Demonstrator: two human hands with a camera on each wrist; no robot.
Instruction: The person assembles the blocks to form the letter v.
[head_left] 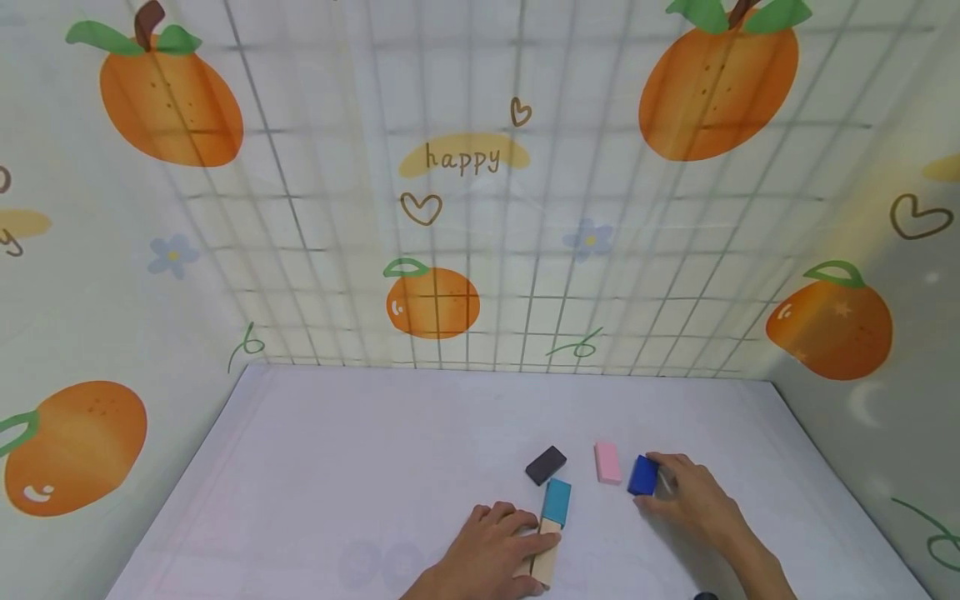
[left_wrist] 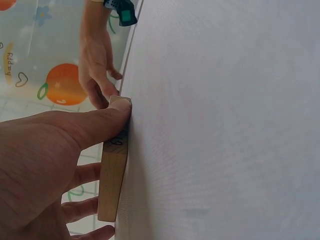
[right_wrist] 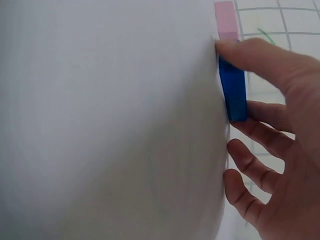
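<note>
Block in blue [head_left: 642, 476], long axis front to back, sits pinched by the right hand [head_left: 697, 502], right of the wooden block [head_left: 546, 563] the left hand [head_left: 491, 552] grips.

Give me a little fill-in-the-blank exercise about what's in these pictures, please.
The right hand pinches the blue block between its fingers and ____.
The left hand touches the unpainted block, made of ____.
Between the black block and the blue block lies a block coloured ____.
The brown word at the middle of the backdrop reads ____.
Missing words: thumb; wood; pink; happy.
</note>
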